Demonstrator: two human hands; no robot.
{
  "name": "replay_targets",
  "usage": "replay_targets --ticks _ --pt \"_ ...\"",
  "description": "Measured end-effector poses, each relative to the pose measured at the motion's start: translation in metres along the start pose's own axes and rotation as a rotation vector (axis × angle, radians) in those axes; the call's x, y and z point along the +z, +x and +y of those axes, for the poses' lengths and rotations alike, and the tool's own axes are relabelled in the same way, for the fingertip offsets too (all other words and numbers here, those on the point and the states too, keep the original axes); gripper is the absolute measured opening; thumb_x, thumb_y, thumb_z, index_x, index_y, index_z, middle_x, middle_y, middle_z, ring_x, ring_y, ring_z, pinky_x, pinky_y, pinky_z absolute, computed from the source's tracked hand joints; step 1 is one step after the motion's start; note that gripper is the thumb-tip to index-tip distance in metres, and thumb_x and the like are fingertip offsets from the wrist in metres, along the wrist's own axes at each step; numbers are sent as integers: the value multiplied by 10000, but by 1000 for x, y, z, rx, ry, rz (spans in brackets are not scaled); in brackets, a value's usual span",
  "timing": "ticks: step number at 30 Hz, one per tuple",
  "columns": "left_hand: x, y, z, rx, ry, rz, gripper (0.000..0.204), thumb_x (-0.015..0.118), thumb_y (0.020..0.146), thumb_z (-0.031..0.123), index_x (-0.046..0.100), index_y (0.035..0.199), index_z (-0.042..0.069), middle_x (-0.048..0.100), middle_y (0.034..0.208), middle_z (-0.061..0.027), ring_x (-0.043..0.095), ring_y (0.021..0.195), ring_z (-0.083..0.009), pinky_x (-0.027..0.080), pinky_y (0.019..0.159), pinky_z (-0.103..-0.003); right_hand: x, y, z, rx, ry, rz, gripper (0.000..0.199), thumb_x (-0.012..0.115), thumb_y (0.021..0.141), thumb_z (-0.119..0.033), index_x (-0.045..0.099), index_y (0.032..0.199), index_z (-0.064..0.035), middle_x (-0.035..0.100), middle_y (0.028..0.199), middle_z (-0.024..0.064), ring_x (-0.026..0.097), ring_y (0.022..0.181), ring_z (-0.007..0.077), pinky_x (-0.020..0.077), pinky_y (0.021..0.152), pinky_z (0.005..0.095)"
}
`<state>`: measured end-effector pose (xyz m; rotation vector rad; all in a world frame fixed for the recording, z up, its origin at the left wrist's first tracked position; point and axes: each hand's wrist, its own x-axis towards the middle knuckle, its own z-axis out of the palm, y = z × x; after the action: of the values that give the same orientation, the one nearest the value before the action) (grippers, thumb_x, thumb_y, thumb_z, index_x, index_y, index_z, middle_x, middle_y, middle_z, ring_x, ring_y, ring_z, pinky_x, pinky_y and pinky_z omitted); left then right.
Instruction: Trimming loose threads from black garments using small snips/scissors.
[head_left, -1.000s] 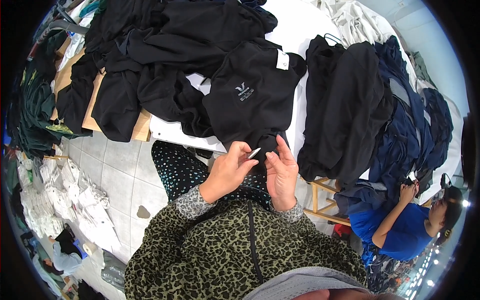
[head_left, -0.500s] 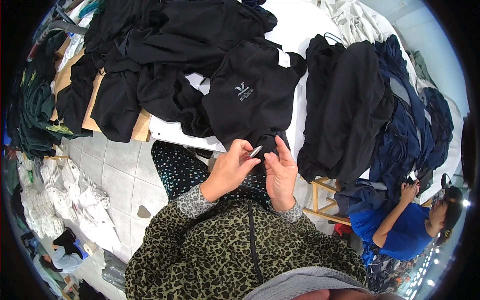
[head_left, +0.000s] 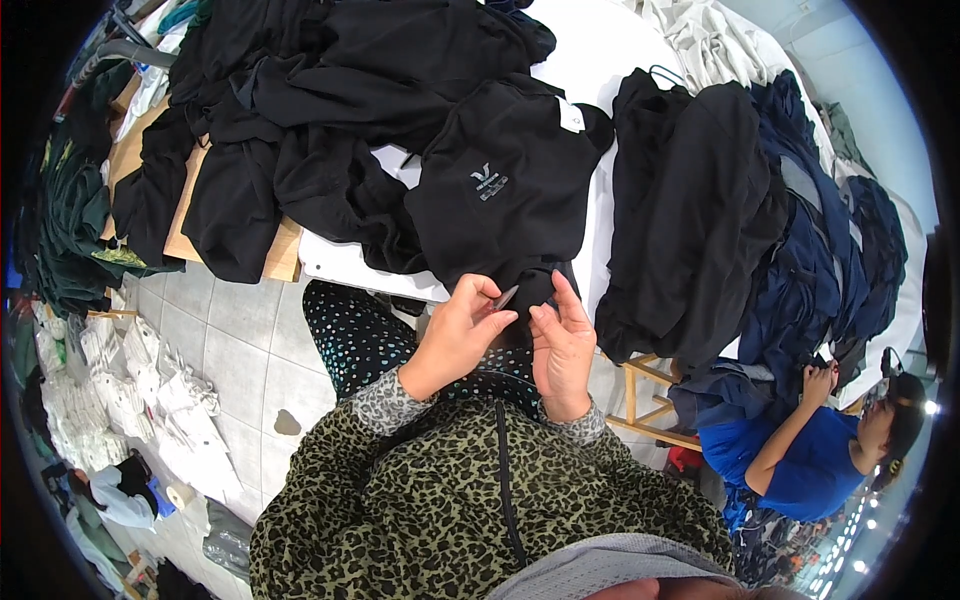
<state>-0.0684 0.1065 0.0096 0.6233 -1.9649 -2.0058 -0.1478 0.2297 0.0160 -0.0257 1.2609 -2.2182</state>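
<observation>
A black garment (head_left: 510,190) with a grey print and a white tag lies over the near table edge, its lower end hanging toward me. My left hand (head_left: 462,330) is closed around small silver thread snips (head_left: 508,298), whose pointed blade sticks out past the thumb toward the right. Close beside it, my right hand (head_left: 562,345) has its thumb and forefinger at the hanging edge of the garment and seems to pinch it. The remaining fingers of that hand are curled. Most of the snips' handle is hidden in my left palm.
More black garments (head_left: 350,90) are heaped across the white table (head_left: 375,268). To the right lie a black pile (head_left: 690,210) and navy garments (head_left: 800,250). A co-worker in blue (head_left: 810,465) sits at the right beside a wooden stool (head_left: 640,400). White pieces (head_left: 170,410) lie at left.
The snips have turned slightly in my left hand, and less of the blade shows now. My right hand has stayed in nearly the same place. At lower left, another person has shifted.
</observation>
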Motion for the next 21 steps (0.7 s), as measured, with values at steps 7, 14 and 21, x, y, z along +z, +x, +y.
replay_targets --ticks 7,14,21 --pt "-7 9 5 79 91 31 211 679 812 85 580 981 5 541 781 -2 518 658 -65 434 586 -216 3 0 -1 5 -10 1 507 559 829 104 428 1315 43 535 1084 48 556 901 91 464 827 209" --pt "1 14 -1 277 62 -90 73 639 832 34 577 849 0 503 789 9 454 615 -57 375 528 -209 1 1 -4 40 -22 22 501 565 825 97 443 1307 36 539 1012 22 527 825 58 459 777 198" --pt "-15 12 0 -122 -160 -99 124 631 869 121 588 894 8 548 764 56 488 658 -10 409 568 -174 -4 5 -5 47 37 57 506 591 815 87 452 1299 36 523 1061 18 539 841 60 456 769 195"
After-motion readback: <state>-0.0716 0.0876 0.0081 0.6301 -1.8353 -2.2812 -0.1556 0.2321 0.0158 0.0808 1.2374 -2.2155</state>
